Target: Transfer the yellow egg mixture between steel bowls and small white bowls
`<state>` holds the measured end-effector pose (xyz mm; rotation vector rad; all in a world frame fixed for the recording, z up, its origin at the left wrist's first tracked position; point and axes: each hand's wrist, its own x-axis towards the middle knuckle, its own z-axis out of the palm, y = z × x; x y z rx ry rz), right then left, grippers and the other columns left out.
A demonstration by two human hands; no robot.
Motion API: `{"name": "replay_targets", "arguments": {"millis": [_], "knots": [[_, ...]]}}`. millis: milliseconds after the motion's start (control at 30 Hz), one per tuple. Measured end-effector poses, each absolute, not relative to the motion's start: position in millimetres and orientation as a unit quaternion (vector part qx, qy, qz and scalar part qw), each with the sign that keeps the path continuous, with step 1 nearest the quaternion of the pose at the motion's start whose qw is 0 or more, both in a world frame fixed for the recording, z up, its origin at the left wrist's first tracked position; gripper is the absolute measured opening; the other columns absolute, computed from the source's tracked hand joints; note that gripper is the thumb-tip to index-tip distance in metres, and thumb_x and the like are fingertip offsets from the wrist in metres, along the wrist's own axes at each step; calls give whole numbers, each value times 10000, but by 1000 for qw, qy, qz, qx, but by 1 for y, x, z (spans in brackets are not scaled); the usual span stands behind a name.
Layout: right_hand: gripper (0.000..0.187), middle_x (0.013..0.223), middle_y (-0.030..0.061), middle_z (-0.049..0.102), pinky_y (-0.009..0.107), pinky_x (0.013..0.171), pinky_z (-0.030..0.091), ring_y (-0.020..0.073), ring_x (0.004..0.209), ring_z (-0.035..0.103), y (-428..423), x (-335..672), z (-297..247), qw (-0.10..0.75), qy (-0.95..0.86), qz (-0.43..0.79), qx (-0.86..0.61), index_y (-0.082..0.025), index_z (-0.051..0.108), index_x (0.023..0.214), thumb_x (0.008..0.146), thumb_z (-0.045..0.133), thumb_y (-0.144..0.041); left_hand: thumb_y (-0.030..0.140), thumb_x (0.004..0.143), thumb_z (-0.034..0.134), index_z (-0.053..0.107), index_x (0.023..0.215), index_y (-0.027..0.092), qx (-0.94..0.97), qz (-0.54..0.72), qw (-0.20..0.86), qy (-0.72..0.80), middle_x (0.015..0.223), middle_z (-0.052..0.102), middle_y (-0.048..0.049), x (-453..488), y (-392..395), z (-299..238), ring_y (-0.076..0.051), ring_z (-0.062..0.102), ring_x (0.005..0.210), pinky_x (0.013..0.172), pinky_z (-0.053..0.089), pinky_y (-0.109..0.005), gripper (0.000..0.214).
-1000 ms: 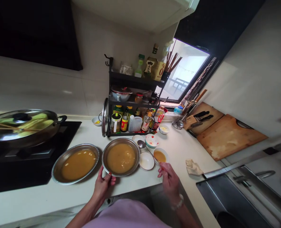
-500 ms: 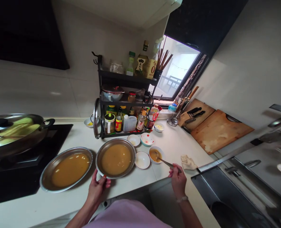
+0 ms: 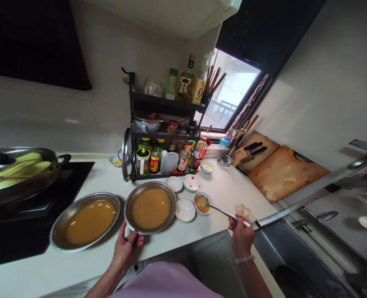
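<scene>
My left hand (image 3: pixel 128 244) grips the near rim of a round metal dish (image 3: pixel 127 215) of brown liquid, thumb up at the edge and fingers beneath. My right hand (image 3: pixel 241 236) is closed around the handle of a metal spoon (image 3: pixel 222 211). The spoon's bowl is full of brown liquid and sits over a small white bowl (image 3: pixel 208 198) of similar liquid. A second metal dish (image 3: pixel 55 231), with pale bits floating in its liquid, lies to the left. Between the middle dish and the small bowl is a white saucer (image 3: pixel 185 210) with a thin dark rim.
A covered pan (image 3: pixel 31 182) stands on the black hob (image 3: pixel 68 186) at left. Behind the dishes is a black rack (image 3: pixel 167 134) with bottles and jars. A cutting board (image 3: pixel 285 174), a crumpled cloth (image 3: pixel 245 212) and a sink (image 3: pixel 270 248) are on the right.
My right hand has moved right and slightly down with the spoon. Its bowl, lower in the liquid before, now shows filled. My left hand keeps its hold on the dish.
</scene>
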<state>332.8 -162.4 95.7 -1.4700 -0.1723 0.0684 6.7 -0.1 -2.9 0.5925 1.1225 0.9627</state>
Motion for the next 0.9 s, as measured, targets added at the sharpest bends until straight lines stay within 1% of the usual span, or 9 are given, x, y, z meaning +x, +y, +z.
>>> {"name": "replay_targets", "arguments": {"millis": [233,400,467,567,667,767,833,900], "knots": [[342,525,-21,607,223,378,432,120,400,532,-150,313,113,741,-128,62,-656,-152,592,846,722,675,-460,88,827,630,152,1517,183,267,438,701,494,537,667,-1,6,0,-7,-127,638,454,475,519,-185,844],[356,534,-24,605,223,392,434,128,436,548,-129,281,116,737,-178,113,-643,-155,593,873,753,663,-483,73,820,626,118,1522,170,260,439,700,500,515,655,12,7,-2,0,-127,632,441,468,519,-186,872],[366,530,-31,599,224,395,432,125,425,540,-122,267,114,729,-209,130,-639,-164,592,883,770,648,-507,96,809,653,122,1521,172,259,442,704,492,521,658,8,7,-2,1,-130,636,448,477,523,-193,892],[358,561,-29,607,244,421,462,123,421,539,-116,249,109,702,-278,147,-639,-173,614,920,806,617,-513,123,809,667,130,1520,170,258,443,709,483,523,659,4,7,-2,1,-129,634,447,481,522,-196,892],[303,633,-6,620,264,457,497,131,473,567,-119,238,105,666,-375,146,-628,-190,663,932,846,579,-469,138,808,673,146,1517,175,253,443,709,487,529,656,9,6,-2,1,-129,639,452,485,526,-199,884],[248,737,26,639,278,480,514,145,543,592,-127,239,106,626,-458,133,-616,-215,708,917,854,569,-410,150,802,684,155,1514,181,251,442,713,484,533,654,15,6,-2,2,-128,641,451,484,527,-195,888],[227,783,33,646,287,507,523,145,557,592,-133,247,109,616,-468,112,-624,-223,715,924,849,571,-382,144,806,680,155,1513,180,249,440,714,485,521,646,20,6,-2,3,-122,630,433,472,520,-187,882],[228,763,21,641,286,518,521,137,534,576,-140,260,111,622,-431,76,-649,-216,703,937,845,569,-376,131,820,664,154,1514,183,250,440,710,489,518,642,22,7,-2,2,-117,624,426,476,521,-186,862]]}}
